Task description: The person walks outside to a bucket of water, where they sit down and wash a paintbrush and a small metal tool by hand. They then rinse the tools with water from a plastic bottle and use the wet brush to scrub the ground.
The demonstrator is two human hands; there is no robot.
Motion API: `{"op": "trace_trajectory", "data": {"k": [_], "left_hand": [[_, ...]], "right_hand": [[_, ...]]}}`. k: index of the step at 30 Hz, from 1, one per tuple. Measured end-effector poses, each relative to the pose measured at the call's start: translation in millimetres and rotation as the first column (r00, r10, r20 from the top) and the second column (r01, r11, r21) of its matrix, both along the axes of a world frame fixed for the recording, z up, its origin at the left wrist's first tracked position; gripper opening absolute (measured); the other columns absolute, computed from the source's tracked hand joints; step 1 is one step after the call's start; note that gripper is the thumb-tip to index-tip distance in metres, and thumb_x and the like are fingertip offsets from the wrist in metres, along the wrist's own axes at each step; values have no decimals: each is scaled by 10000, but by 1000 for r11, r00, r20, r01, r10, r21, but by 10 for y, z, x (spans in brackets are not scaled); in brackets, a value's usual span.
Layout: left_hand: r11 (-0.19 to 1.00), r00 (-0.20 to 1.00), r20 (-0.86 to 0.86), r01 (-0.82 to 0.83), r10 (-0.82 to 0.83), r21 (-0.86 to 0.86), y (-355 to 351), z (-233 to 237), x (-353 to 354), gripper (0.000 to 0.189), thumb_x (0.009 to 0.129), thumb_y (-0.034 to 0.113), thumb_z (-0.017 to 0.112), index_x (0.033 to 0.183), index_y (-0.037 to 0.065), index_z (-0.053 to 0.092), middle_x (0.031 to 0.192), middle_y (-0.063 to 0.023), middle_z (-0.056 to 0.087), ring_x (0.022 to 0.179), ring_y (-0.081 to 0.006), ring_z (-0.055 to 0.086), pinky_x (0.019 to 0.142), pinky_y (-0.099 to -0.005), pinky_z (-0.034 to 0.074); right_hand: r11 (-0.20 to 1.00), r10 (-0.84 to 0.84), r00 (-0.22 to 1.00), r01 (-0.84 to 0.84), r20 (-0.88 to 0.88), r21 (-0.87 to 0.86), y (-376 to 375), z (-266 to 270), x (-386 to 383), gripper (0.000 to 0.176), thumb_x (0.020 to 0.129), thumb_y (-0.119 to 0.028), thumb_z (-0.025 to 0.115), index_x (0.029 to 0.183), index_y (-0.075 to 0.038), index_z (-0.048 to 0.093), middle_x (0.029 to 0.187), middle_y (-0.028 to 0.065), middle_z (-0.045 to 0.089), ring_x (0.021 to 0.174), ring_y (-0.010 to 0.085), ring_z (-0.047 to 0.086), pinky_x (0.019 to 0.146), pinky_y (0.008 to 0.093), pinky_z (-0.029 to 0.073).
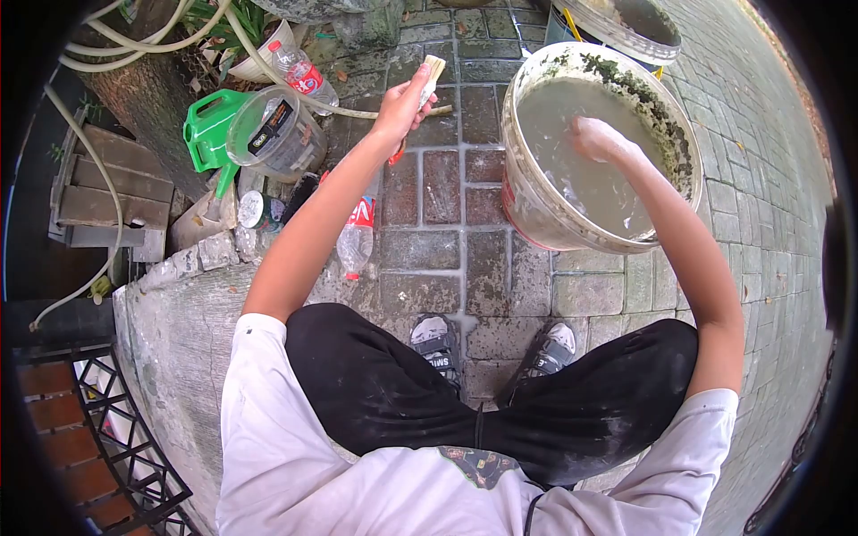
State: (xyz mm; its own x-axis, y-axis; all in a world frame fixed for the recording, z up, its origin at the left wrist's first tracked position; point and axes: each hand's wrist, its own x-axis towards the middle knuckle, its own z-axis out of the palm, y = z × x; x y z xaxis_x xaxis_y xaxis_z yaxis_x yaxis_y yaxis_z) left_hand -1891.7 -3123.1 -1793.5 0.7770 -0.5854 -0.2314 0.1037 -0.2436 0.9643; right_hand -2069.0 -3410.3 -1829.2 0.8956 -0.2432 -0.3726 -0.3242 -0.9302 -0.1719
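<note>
My left hand (402,109) is closed around a paintbrush (434,71), its pale bristles pointing up and away from me. A bit of orange-red handle shows below the palm. On the right, my right hand (603,140) dips into grey, cloudy water in a big white bucket (550,214); its fingers are hidden under the surface. Dark green, crusty residue clings to the bucket's inner wall. Beneath my left forearm a plastic bottle with a red label (356,234) lies on the paving.
To the left are a green watering can (213,129), a clear plastic tub (277,143), another red-labelled bottle (302,76) and a small jar (254,211). A hose (268,71) crosses there. Behind the white bucket stands a second bucket (626,40). Brick paving (442,192) lies ahead.
</note>
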Motion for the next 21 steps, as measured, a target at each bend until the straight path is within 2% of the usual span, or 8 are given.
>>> {"op": "trace_trajectory", "data": {"k": [4,7,10,13,16,19,21], "left_hand": [[999,999,21,-29,28,35,-17,0,-6,533,891,586,478,789,76,589,631,37,509,523,-32,445,472,-187,351],[1000,999,-31,29,-29,-2,-8,-10,-2,477,907,534,489,871,69,592,716,22,554,575,-52,494,516,-195,405],[992,995,-17,98,-99,-76,-19,-45,-27,363,951,427,464,1015,89,578,782,10,590,609,-57,508,537,-207,421],[993,993,-44,106,-108,-54,-38,-38,-40,273,979,313,428,1179,143,505,865,-19,607,632,-60,513,536,-214,418],[994,996,34,85,-83,-72,-30,-34,-87,300,982,275,414,1268,187,436,900,-33,591,623,-65,490,511,-205,394],[991,993,-4,113,-114,-70,-22,-13,-65,314,983,245,407,1295,217,410,891,-30,560,606,-56,443,483,-182,349],[993,994,-40,103,-105,-62,-17,1,-65,320,972,282,444,1284,214,417,871,-17,539,589,-46,413,468,-171,320]], "right_hand": [[1000,-9,1000,9,-10,-2,41,47,-19,308,815,-207,512,981,33,610,986,263,622,961,404,592,805,474,468],[1000,-26,999,25,-34,-4,103,99,-20,300,818,-201,504,966,35,614,989,266,620,961,405,592,806,475,468],[1000,-10,999,10,-35,8,151,135,-19,292,820,-192,497,966,32,614,986,269,619,962,406,591,807,476,467],[1000,11,1000,-11,-10,-3,112,69,-23,286,825,-188,493,974,26,611,975,267,621,961,408,590,810,475,466],[999,44,999,-44,27,-3,78,42,-41,285,836,-187,483,982,24,606,966,263,624,961,414,587,817,475,466],[998,65,998,-65,22,0,53,6,-26,288,846,-191,478,982,30,604,968,261,624,961,417,585,828,475,467],[999,52,999,-52,17,-2,79,25,-20,290,849,-195,480,982,32,605,971,262,623,964,417,584,834,474,467]]}}
